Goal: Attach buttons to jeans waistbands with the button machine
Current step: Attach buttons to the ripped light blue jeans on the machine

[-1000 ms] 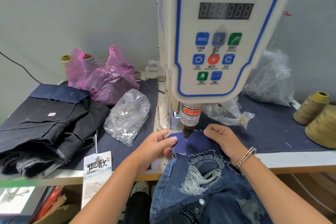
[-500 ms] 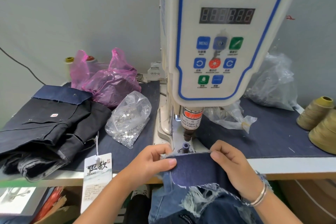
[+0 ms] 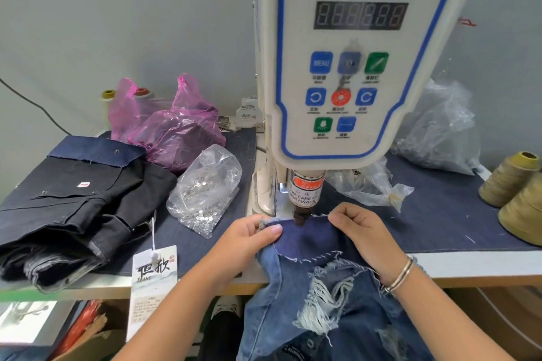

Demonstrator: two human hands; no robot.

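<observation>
— Grey wall behind, denim-covered worktop point(image 3: 440, 214)?
— Yes. At its front edge the jeans waistband point(image 3: 305, 236) lies under the button machine point(image 3: 337, 67) punch; left hand point(image 3: 246, 240) and right hand point(image 3: 363, 234) pinch it either side. Black jeans point(image 3: 73, 199) fill the left end.

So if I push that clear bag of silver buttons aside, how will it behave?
The clear bag of buttons would probably slump rather than slide as one piece: its film is crumpled and loose. The buttons pool at the low end, so it is likely bottom-heavy. Its mouth looks open near the pink bag, so some could spill.
</observation>
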